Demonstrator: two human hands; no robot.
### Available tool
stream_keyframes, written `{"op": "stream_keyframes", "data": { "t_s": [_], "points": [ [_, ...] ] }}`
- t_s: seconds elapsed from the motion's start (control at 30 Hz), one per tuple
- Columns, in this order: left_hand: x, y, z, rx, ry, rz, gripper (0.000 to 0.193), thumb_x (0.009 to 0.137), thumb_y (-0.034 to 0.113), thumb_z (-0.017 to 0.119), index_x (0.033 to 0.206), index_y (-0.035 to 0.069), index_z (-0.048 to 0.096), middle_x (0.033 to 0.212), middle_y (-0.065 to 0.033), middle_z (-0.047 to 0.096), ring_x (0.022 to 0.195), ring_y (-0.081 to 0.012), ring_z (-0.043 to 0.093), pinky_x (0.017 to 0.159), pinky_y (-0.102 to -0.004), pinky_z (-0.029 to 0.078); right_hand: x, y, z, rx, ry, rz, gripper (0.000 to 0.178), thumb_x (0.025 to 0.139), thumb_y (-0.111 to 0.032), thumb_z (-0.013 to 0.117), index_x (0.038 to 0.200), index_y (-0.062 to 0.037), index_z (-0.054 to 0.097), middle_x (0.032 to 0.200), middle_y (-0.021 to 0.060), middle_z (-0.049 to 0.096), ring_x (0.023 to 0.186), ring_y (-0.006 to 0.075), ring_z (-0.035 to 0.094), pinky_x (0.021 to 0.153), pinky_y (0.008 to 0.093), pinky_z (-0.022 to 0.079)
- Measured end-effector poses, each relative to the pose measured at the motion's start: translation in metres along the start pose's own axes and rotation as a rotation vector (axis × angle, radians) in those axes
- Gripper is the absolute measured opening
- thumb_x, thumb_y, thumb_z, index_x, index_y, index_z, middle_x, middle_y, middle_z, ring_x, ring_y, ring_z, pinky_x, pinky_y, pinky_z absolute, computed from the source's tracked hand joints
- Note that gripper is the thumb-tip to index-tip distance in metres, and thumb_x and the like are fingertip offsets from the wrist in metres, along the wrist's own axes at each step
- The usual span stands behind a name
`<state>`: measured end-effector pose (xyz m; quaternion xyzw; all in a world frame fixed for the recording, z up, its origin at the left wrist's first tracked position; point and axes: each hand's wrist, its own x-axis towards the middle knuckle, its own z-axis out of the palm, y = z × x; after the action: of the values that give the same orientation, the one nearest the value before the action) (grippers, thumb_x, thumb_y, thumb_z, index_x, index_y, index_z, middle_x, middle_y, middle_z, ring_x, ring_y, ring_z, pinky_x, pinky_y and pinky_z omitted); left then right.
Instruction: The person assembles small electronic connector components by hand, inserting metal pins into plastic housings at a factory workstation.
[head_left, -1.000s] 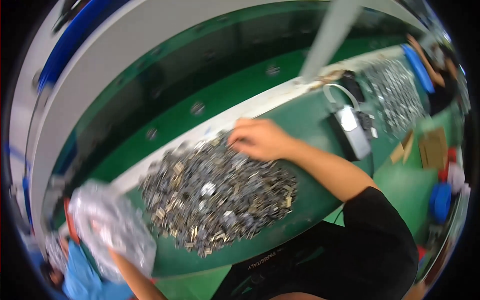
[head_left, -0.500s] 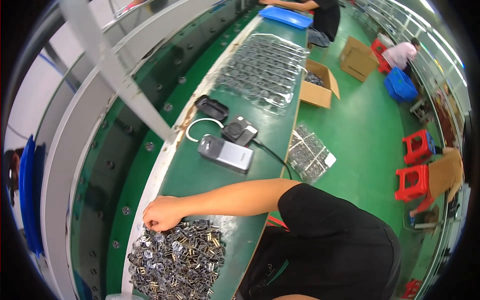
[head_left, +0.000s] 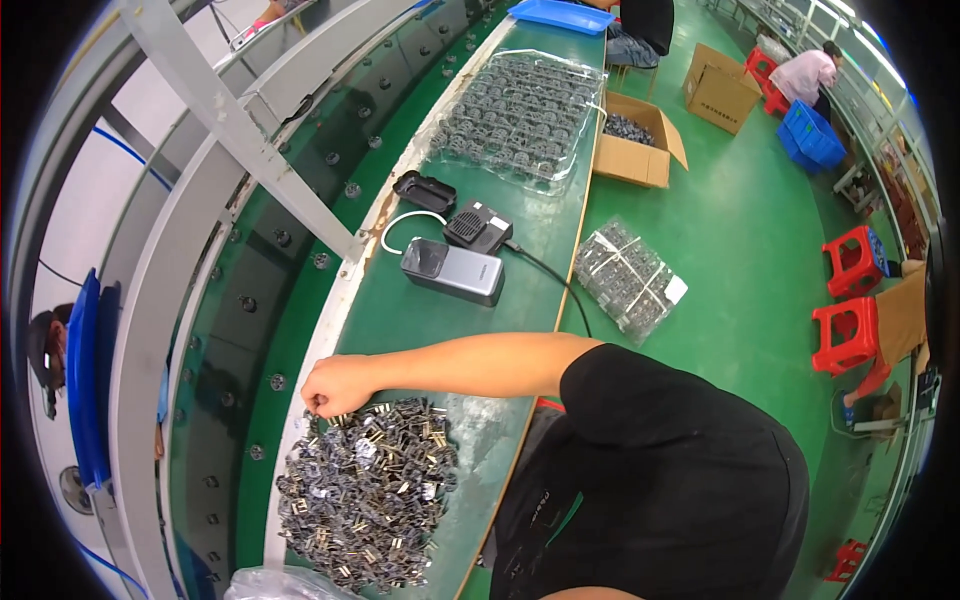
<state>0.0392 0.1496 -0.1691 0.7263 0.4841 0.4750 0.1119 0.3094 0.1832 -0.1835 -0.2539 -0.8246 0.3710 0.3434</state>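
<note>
Near the left edge of the green tabletop [head_left: 380,325], I have the right hand [head_left: 338,386] palm down, its fingers curled in and the thumb drawn close to the forefinger, at the far-left fringe of a pile of small dark parts [head_left: 365,500] with gold-coloured metal bits. I can't tell from my feed whether the fingertips pinch one of them. The bare forearm [head_left: 470,365] comes in over the right edge and reaches almost straight across the tabletop. The left hand is out of my view, so I can't say what it holds. The pile lies along the left edge, a clear plastic bag [head_left: 285,583] at its near side.

For writing, I make out small pale lettering by a green stripe on the black shirt [head_left: 680,450], tiny lettering on the silver-and-black block [head_left: 453,270] beyond the forearm, and dark print across a carton [head_left: 720,92] on the floor. Past the right edge, a wrapped tray [head_left: 628,280] carries a white label [head_left: 677,290] I can't read.
</note>
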Motion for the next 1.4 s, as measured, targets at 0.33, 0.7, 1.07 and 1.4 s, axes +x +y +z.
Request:
{"op": "stream_keyframes", "data": {
  "t_s": [0.33, 0.7, 1.07, 1.4],
  "points": [
    [-0.012, -0.036, -0.026, -0.176, 0.07, -0.128, 0.057, 0.084, 0.023, 0.063, 0.135, 0.005, 0.045, 0.134, -0.0154, 0.047, 0.12, -0.0268, 0.049, 0.095, -0.0386, 0.044, 0.003, 0.0, -0.008, 0.008, 0.014, 0.026, 0.013, 0.07, -0.013, 0.062, 0.078, -0.004, 0.067, 0.072, 0.0104, 0.066, 0.069, 0.0282, 0.064, 0.063, 0.0389, 0.05],
    [-0.041, -0.054, -0.053, -0.297, 0.272, -0.301, 0.059, 0.083, 0.022, 0.063, 0.136, 0.006, 0.043, 0.136, -0.0147, 0.046, 0.121, -0.0264, 0.047, 0.095, -0.0382, 0.043, -0.001, 0.003, -0.008, 0.048, -0.027, -0.019, 0.012, 0.074, -0.013, 0.061, 0.081, -0.0041, 0.064, 0.078, 0.0083, 0.064, 0.071, 0.0277, 0.063, 0.062, 0.0392, 0.049],
    [-0.026, -0.071, -0.005, -0.548, 0.287, -0.433, 0.061, 0.083, 0.021, 0.064, 0.138, 0.006, 0.042, 0.138, -0.014, 0.044, 0.122, -0.026, 0.045, 0.096, -0.0378, 0.043, -0.008, 0.002, -0.009, 0.081, -0.012, -0.013, 0.009, 0.076, -0.011, 0.058, 0.081, -0.005, 0.062, 0.079, 0.0083, 0.063, 0.073, 0.0288, 0.062, 0.063, 0.0405, 0.048],
    [-0.05, -0.052, -0.021, -0.673, 0.386, -0.592, 0.063, 0.083, 0.02, 0.064, 0.139, 0.007, 0.04, 0.14, -0.0134, 0.042, 0.124, -0.0256, 0.044, 0.097, -0.0375, 0.042, -0.015, -0.003, -0.015, 0.155, 0.016, 0.041, 0.012, 0.073, -0.012, 0.059, 0.078, -0.0029, 0.064, 0.08, 0.0115, 0.065, 0.076, 0.0314, 0.063, 0.067, 0.0418, 0.049]
  ]
}}
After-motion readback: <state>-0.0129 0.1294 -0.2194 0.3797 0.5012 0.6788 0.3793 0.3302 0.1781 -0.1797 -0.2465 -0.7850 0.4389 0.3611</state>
